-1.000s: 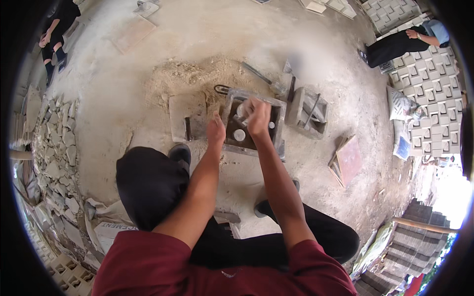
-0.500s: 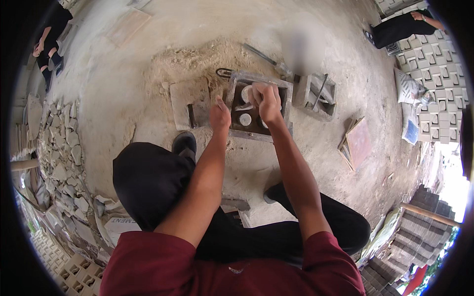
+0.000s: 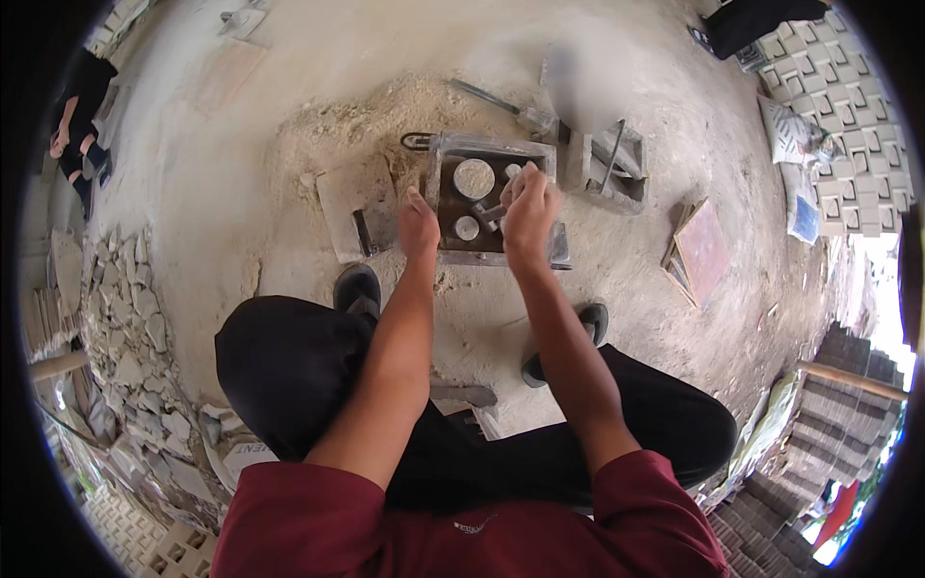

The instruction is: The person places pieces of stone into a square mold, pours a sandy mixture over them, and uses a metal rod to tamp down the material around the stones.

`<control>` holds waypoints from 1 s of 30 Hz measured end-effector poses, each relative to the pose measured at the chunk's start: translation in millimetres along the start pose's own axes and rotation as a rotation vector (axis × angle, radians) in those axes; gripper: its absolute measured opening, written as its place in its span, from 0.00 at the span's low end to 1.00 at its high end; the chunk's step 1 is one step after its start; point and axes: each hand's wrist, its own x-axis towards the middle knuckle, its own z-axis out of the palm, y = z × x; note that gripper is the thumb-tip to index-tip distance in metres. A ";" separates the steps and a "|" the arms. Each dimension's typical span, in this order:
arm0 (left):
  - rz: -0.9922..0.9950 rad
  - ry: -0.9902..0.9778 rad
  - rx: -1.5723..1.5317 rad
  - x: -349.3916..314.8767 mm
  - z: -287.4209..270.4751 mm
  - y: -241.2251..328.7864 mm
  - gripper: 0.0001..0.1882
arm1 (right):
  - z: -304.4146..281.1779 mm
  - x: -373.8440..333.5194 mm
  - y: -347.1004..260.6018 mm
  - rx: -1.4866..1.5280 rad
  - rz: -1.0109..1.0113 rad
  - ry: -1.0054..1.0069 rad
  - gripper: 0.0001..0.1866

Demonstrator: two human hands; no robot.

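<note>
A rectangular metal mould box (image 3: 496,258) lies on the dusty floor in front of me, with several round grey-topped cores inside. The large core (image 3: 473,179) stands toward the far left of the box, and a smaller core (image 3: 466,228) is nearer me. My left hand (image 3: 419,226) is at the box's left wall, thumb stretched out; its other fingers are partly hidden. Over the right part of the box, my right hand (image 3: 532,214) is closed round a short grey tool (image 3: 489,215), whose end reaches in between the cores. Its grip hides most of the tool.
Left of the box lies a dusty flat plate (image 3: 352,207); a loop handle (image 3: 414,142) sticks out. A grey tray with tools (image 3: 617,178) and leaning boards (image 3: 703,255) are to the right. Rubble (image 3: 130,337) is piled at far left. Another person (image 3: 77,125) sits farther off.
My right hand has moved right and slightly nearer within the box, uncovering the large core. My left hand stays by the left wall. The whole view has shifted a little.
</note>
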 end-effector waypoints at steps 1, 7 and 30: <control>-0.001 -0.013 -0.016 -5.1 6.9 5.5 0.40 | -9.8 2.4 10.2 -0.012 -0.005 0.076 0.21; -0.044 0.013 0.116 -6.1 3.6 -3.3 0.40 | -9.6 -15.1 -18.2 0.045 0.022 0.121 0.19; 0.675 0.057 0.328 -11.1 6.0 9.4 0.27 | -15.7 30.9 6.2 -0.025 -0.266 0.211 0.24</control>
